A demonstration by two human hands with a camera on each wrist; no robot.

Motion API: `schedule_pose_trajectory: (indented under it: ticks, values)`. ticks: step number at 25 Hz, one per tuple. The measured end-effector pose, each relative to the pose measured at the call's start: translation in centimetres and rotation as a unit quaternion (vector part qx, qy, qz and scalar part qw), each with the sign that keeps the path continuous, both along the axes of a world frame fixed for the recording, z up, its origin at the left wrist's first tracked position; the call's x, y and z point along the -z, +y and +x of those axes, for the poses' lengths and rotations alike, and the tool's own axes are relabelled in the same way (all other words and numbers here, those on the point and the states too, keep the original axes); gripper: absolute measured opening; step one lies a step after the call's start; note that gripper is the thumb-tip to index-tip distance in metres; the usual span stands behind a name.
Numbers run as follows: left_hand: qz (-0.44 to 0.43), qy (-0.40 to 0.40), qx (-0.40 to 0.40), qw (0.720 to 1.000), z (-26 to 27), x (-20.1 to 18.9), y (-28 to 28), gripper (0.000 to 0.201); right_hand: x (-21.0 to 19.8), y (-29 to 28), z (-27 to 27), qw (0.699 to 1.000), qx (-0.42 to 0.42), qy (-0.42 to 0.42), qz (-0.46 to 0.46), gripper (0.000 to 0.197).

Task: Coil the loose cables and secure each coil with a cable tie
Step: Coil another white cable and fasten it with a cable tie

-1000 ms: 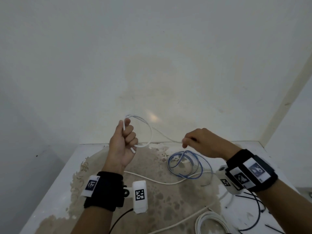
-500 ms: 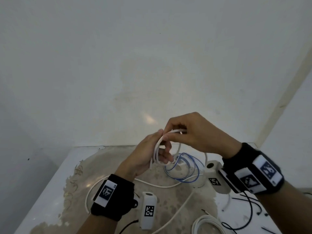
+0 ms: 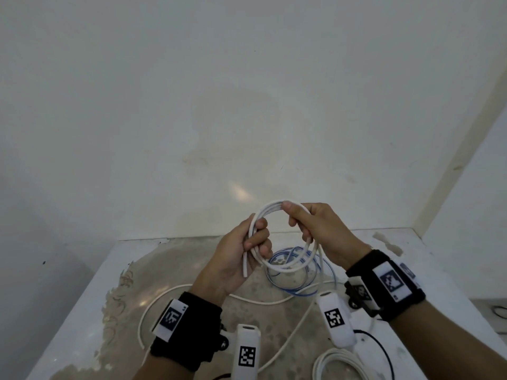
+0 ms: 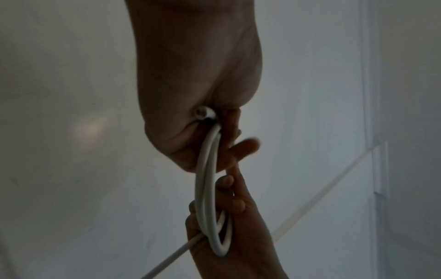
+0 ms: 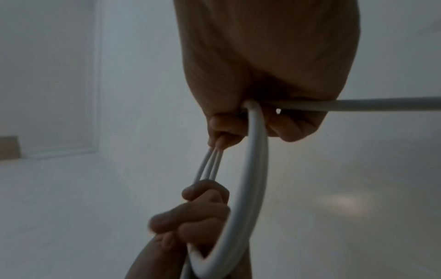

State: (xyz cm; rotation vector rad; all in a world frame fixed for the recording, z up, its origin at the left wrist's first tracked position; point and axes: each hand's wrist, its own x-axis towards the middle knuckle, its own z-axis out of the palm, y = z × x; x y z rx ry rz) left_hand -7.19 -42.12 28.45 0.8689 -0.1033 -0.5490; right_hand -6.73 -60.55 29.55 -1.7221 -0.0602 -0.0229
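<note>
Head view: my left hand (image 3: 241,259) grips the left side of the white coil (image 3: 279,237), fingers curled round its strands, with the cut end poking down below my palm; my right hand (image 3: 315,229) pinches the coil's top right arc, fingers curled over the strands. The coil stands upright between both hands, held above the table (image 3: 90,292), its plane facing me, both hands equally near. The cable's loose tail (image 3: 296,330) drops from my right hand down to the table and runs toward me, so the next loop, I judge, must be drawn up from there. Just behind and below the coil lies a blue cable (image 3: 301,281) in a loose ring, untied; another white coil (image 3: 337,363) lies at the near right edge; a thin black cable (image 3: 384,349) lies beside it. No cable tie can be made out. Left wrist view: left hand (image 4: 198,85) clamped on the strands, cut end (image 4: 203,113) showing at the palm; coil (image 4: 205,188) seen edge-on, running to the right hand (image 4: 233,245). Right wrist view: right hand (image 5: 262,75) closed on the coil (image 5: 250,179); the tail (image 5: 358,104) leaves rightward; the left hand (image 5: 195,217) holds the far side. The tail could snag the blue cable.
</note>
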Motion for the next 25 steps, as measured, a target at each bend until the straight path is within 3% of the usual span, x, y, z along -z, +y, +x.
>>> schedule_pose_trajectory:
  ticks: [5, 8, 10, 13, 20, 25]
  values:
    - [0.012, 0.014, -0.042, 0.999, -0.1, -0.2, -0.5, 0.040, 0.8, 1.4, 1.2, 0.982, 0.013, 0.083, 0.171, 0.033]
    - [-0.038, 0.018, -0.032, 0.999, -0.3, -0.6, -0.1, 0.032, 0.3, 1.6, 1.7, 0.993, -0.011, 0.034, 0.117, 0.031]
    - [-0.016, -0.007, -0.024, 1.000, -0.4, -0.8, 0.6, 0.027, -0.5, 1.3, 1.6, 0.998, -0.028, -0.018, 0.054, 0.032]
    - [0.025, -0.022, -0.005, 0.999, -0.5, -1.3, 1.3, 0.036, -1.5, 1.1, 1.7, 0.995, -0.045, -0.084, 0.002, 0.030]
    - [0.000, -0.038, -0.022, 0.999, -0.8, -2.2, 0.7, 0.040, -2.0, 1.3, 2.2, 0.990, -0.061, -0.117, 0.041, 0.018]
    - [0.017, -0.021, -0.034, 0.999, -0.6, -2.6, 0.6, 0.032, -1.4, 1.5, 2.4, 0.986, -0.062, -0.156, -0.013, 0.019]
